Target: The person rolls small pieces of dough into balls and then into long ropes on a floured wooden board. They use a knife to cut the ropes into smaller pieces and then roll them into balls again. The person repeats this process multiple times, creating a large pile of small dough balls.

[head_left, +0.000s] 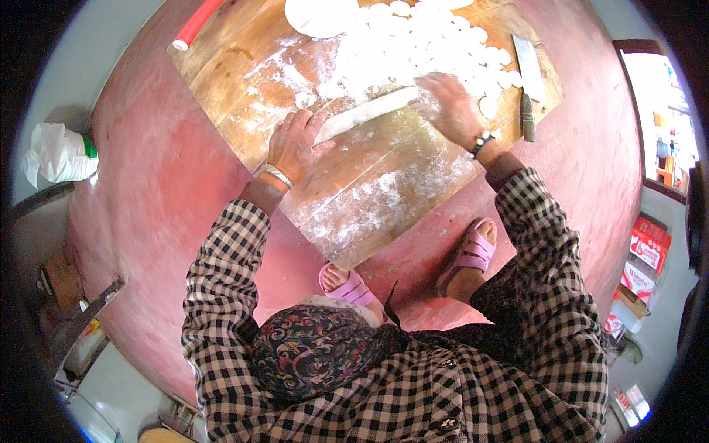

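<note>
A long floured rope of dough (365, 113) lies across a wooden board (382, 171) dusted with flour. My left hand (296, 141) rests on the rope's left end, thumb apart from the fingers. At the other end is my right hand (448, 105), blurred, its fingers stretched out over the tip of the dough. Beyond it, many small cut dough pieces (471, 36) are spread, overexposed in the bright light. To their right lies a cleaver (529, 69), its dark handle towards me.
A large white round thing (321, 16) sits at the board's far side, too bright to identify. A red tube (196, 25) lies by the far left corner. My feet in pink sandals (476, 249) stand close to the board's near edges. Cartons (645, 249) line the right wall.
</note>
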`<state>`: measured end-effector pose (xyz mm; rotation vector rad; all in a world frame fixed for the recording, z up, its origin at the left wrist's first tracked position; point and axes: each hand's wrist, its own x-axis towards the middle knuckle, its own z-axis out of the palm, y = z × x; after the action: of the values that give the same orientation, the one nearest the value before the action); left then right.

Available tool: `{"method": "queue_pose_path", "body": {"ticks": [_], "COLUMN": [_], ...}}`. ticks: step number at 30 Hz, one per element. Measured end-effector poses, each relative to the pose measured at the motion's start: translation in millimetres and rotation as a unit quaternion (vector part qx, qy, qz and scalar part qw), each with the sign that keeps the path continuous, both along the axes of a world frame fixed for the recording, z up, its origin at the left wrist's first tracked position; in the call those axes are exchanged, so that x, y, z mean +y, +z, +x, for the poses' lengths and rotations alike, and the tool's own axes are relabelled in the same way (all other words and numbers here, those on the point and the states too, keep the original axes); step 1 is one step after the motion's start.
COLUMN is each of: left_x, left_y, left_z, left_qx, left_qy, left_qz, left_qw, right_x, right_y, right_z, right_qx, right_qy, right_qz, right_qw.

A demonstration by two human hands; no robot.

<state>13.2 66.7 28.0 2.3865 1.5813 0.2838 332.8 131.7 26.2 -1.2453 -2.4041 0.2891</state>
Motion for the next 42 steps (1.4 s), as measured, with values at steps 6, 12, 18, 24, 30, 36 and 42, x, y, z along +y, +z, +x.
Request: {"method": "queue_pose_path", "body": {"ticks": [6,12,18,24,30,36,42], "left_x": [-3.3,-40.5,-60.4,-66.5,-31.5,-14.2,-31.9], "left_y": [-5.5,16.5,20.4,31.0,53.3,42.9,50.5], "left_z": [8.3,26.5,18.1,18.7,17.4,68.7,74.2], "left_qx": [-0.057,-0.05,-0.063,0.022,0.086,0.102,0.119], "left_qy": [0.005,0.01,0.027,0.01,-0.093,-0.014,-0.013], "left_qz": [-0.027,-0.113,-0.162,-0.221,-0.203,-0.21,-0.285], "left_qw": [0.998,0.992,0.984,0.975,0.971,0.972,0.951], "right_x": [10.8,-7.0,-22.7,-8.8,75.0,77.8,19.2], "right_y": [-3.2,10.4,30.2,4.4,102.0,73.8,47.6], "right_z": [-50.0,4.2,11.3,-17.6,25.5,174.6,179.9], "right_qx": [-0.173,-0.182,-0.172,-0.218,-0.219,-0.171,-0.147], "right_qy": [0.118,0.167,0.144,0.228,0.163,-0.137,-0.279], "right_qz": [-0.007,-0.086,-0.022,-0.046,-0.106,-0.16,-0.241], "right_qw": [0.978,0.965,0.974,0.948,0.956,0.963,0.918]}}
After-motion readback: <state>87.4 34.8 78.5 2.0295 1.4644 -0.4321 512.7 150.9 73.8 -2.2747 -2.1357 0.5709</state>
